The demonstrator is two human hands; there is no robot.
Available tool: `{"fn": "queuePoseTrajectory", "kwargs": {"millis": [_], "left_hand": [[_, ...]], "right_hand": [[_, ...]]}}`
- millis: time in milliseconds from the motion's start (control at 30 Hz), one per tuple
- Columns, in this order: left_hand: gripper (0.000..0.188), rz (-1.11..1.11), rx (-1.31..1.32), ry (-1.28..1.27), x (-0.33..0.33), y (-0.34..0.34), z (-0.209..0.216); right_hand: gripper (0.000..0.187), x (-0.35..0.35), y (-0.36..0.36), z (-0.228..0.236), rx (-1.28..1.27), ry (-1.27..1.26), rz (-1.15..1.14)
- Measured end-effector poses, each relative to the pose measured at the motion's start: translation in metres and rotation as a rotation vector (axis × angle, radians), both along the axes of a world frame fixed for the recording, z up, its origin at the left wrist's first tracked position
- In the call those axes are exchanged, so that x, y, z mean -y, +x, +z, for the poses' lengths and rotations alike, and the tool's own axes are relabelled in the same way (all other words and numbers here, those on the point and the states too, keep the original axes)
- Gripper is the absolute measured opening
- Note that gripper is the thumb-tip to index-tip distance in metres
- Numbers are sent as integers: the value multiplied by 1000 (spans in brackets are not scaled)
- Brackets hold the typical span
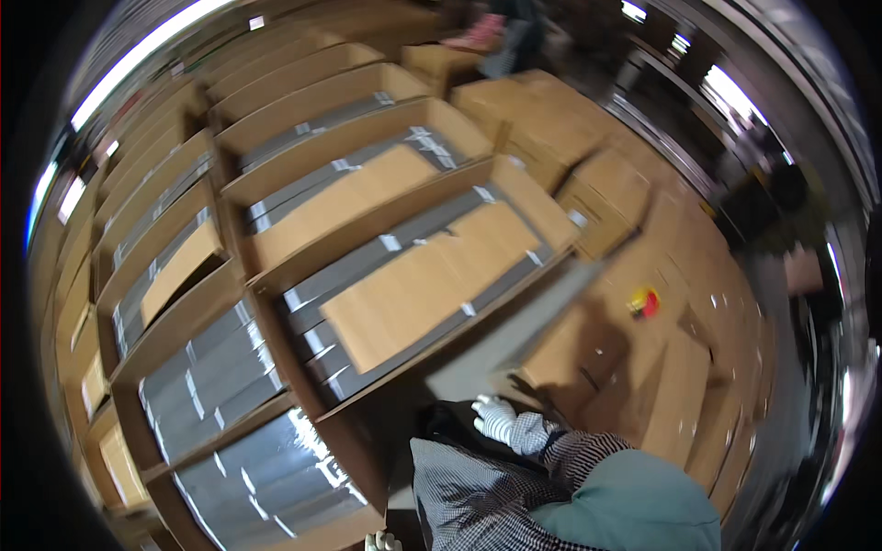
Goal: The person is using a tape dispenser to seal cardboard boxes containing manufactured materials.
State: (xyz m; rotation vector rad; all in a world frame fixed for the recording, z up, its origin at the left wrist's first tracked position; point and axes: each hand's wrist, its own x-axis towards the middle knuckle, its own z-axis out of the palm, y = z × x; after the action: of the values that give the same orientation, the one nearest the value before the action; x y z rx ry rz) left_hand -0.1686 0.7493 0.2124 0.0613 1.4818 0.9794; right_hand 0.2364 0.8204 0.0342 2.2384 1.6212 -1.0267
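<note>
My right hand, in a white and grey striped glove, hangs in front of my body with its fingers apart. It holds nothing and is nearest to the gap between the open cartons and the stack of closed boxes. Of my left hand, only gloved fingertips show at the lower edge, close to the corner of the nearest open carton. What those fingers do is cut off. Dark wrapped packs with white tape strips fill that carton. Another carton holds similar packs beneath a loose brown cardboard sheet.
Rows of open cartons stretch to the far left. On the right lie closed brown boxes, with a small red and yellow object on top. A grey floor strip runs between. People stand at the far side and right.
</note>
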Motion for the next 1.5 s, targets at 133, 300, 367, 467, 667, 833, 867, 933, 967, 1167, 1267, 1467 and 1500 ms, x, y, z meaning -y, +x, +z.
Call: {"fn": "queuePoseTrajectory", "kwargs": {"millis": [133,300,367,467,667,833,867,933,967,1167,1267,1467,1500], "left_hand": [[49,-289,-1,-27,4,20,-18],[49,-735,-178,53,-32,113,-15],[53,-713,-95,5,-45,152,-24],[53,-601,-62,-85,-38,178,-54],[50,-703,-16,-286,-18,234,-72],[46,-1112,-38,-130,-31,236,-74],[46,-1143,-39,-146,-40,235,-73],[50,-989,-38,-147,-60,233,-92],[54,-1088,1,-63,-68,228,-120],[53,-1062,-138,66,-129,229,-183],[52,-1174,-143,86,-109,257,-188],[47,-1470,-96,171,-50,351,-194],[44,-1663,-102,198,-18,393,-200]], "right_hand": [[52,46,101,-21,167,-70,-294],[46,46,162,-31,157,26,-250],[48,41,191,-33,141,4,-157],[56,5,206,-98,85,96,-39],[50,26,242,-95,138,111,-9],[56,99,219,-116,191,19,-2],[56,110,213,-120,185,3,-33],[59,131,209,-129,113,48,44],[54,168,209,-151,96,280,-72],[47,266,160,-91,429,824,-1010],[44,446,89,-98,680,500,-1546],[59,679,-15,-142,255,-215,-2664],[56,766,-56,-168,250,-122,-2832]]}}
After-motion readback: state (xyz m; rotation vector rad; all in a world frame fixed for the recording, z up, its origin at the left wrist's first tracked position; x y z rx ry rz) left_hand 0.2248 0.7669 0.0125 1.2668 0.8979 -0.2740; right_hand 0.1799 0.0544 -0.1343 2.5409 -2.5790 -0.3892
